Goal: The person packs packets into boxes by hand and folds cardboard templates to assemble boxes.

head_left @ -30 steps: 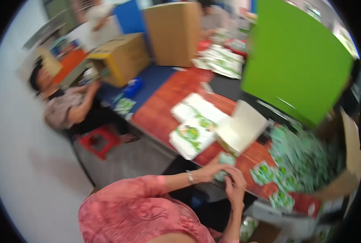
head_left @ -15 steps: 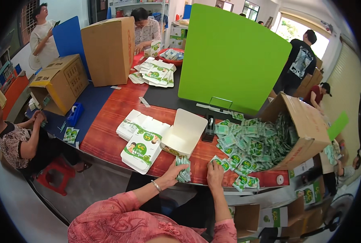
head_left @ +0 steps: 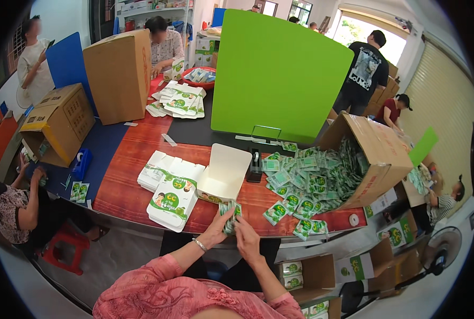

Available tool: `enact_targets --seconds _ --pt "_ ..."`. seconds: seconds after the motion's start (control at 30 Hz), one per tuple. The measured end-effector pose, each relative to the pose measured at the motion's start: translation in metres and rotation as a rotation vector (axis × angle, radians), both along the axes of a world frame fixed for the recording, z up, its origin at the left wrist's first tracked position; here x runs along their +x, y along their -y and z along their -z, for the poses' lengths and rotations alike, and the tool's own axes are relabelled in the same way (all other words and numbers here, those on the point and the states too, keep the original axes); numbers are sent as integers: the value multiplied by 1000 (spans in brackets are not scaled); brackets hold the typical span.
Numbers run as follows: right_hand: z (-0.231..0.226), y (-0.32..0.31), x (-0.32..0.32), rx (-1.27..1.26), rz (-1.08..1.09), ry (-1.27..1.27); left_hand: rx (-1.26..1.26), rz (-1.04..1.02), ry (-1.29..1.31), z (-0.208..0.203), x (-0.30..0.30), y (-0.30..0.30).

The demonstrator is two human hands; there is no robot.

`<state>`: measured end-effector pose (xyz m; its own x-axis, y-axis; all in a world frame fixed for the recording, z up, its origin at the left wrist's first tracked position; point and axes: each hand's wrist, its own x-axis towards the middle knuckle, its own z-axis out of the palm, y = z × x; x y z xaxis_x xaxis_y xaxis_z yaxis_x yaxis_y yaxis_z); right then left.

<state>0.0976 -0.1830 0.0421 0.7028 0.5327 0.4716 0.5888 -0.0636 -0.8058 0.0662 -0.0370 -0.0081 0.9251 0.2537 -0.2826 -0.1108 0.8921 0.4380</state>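
A small stack of green-and-white sachets (head_left: pixel 229 217) stands on edge in my left hand (head_left: pixel 213 229), fingers wrapped round it at the table's near edge. From the right, my right hand (head_left: pixel 247 240) pinches the same stack, its fingertips partly hidden by the sachets. Just beyond lies an open white carton (head_left: pixel 225 169), its lid raised and its inside pale. Folded flat cartons (head_left: pixel 169 204) with green print are stacked left of it. Loose sachets (head_left: pixel 314 178) spill in a heap to the right, out of a tipped cardboard box (head_left: pixel 379 167).
A black tape dispenser (head_left: pixel 255 166) sits between carton and heap. Behind stands a green divider panel (head_left: pixel 279 80). More flat cartons (head_left: pixel 183 100) lie farther back. Other people work around the table. Below right, open boxes (head_left: pixel 317 275) hold packed cartons.
My right hand has moved left from the loose sachets to the stack in my left hand. The whole view has shifted slightly.
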Motion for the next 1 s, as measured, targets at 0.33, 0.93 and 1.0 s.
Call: enact_targets --seconds 0.33,0.93,1.0 --pt "-3 26 51 -229 -168 39 261 -40 -32 -2 -3 3" --pt "18 46 74 -3 124 -122 128 117 -102 -19 -10 15" --pt "11 37 46 61 -11 -163 113 115 -39 -8 -8 14"
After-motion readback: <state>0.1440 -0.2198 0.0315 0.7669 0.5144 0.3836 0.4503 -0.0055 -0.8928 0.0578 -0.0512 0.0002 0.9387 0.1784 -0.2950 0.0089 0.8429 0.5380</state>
